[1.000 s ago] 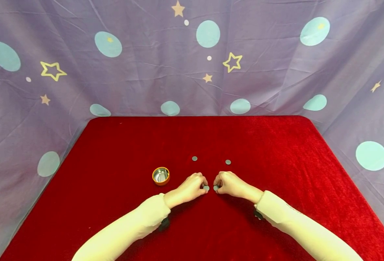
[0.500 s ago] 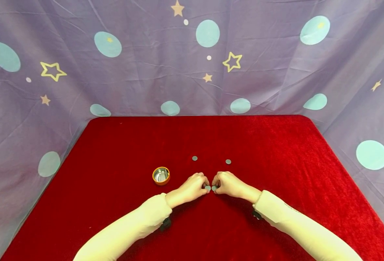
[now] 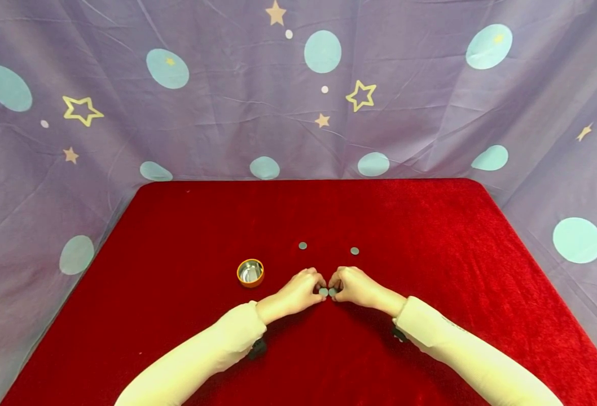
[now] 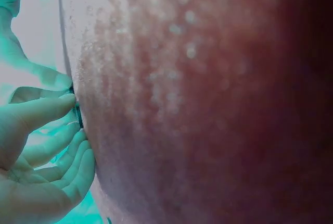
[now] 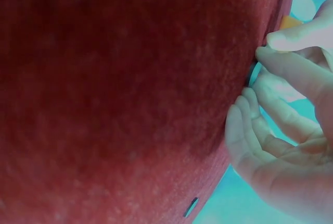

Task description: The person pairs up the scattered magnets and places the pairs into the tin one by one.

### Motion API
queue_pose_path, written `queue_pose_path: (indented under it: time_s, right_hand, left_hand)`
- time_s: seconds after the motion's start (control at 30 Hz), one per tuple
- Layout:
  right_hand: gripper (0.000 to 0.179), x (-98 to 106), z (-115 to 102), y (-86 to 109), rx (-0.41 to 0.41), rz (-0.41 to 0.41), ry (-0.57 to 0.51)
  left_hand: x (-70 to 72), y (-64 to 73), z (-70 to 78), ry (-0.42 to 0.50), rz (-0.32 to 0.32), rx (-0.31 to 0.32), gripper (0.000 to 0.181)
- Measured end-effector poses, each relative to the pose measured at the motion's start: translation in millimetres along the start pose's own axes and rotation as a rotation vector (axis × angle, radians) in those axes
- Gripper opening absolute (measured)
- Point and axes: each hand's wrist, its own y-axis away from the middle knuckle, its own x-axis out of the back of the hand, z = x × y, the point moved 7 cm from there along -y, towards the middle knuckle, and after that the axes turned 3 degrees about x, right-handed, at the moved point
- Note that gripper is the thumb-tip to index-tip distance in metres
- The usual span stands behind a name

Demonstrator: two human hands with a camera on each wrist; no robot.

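My left hand (image 3: 298, 288) pinches a small grey disc (image 3: 323, 292) flat against the red cloth, between thumb and fingertips. Facing it, my right hand (image 3: 360, 286) holds a second grey disc (image 3: 333, 292) the same way. The two discs lie side by side, edge to edge or nearly so. In the right wrist view, a disc's thin edge (image 5: 254, 74) shows between the curled fingers (image 5: 244, 135) and the thumb. A third disc (image 3: 303, 246) and another disc (image 3: 355, 251) lie farther back on the cloth, one on each side.
A small orange bowl (image 3: 250, 283) with a shiny metal inside stands left of my left hand. Red velvety cloth (image 3: 207, 225) covers the table. A purple curtain (image 3: 217, 124) with stars and dots hangs behind and on both sides.
Both hands have slid slightly toward each other, bringing the two held discs from a small gap to nearly touching. The bowl and the two far discs stay where they were.
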Motion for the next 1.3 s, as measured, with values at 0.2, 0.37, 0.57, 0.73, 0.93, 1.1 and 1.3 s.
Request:
queue_pose_path:
  time_s: [0.2, 0.37, 0.57, 0.73, 0.93, 1.1, 1.3]
  right_hand:
    - [0.019, 0, 1, 1.6, -0.002, 0.001, -0.005]
    - [0.02, 1, -1, 2.9, 0.013, 0.005, -0.016]
    - [0.019, 2, -5, 3.1, 0.047, 0.021, -0.005]
    - [0.02, 0, -6, 1.3, 0.053, 0.018, -0.012]
    - [0.021, -2, -7, -0.8, 0.053, 0.014, -0.022]
    - [0.022, -3, -8, -3.0, 0.055, 0.012, -0.03]
    - [0.022, -7, -11, -5.3, 0.044, -0.001, -0.009]
  left_hand:
    - [10.0, 9.0, -1.5, 0.047, 0.009, -0.003, 0.023]
    - [22.1, 20.2, -5.6, 0.087, 0.026, 0.017, 0.026]
    - [38.8, 35.0, -9.1, 0.107, 0.075, 0.036, 0.028]
    - [53.0, 47.8, -11.5, 0.123, 0.14, 0.033, 0.029]
    - [66.2, 64.6, -17.9, 0.127, 0.193, 0.02, 0.03]
    - [77.2, 77.8, -27.7, 0.148, 0.237, 0.051, 0.031]
    - [90.6, 92.0, -38.8, 0.148, 0.343, 0.054, 0.031]
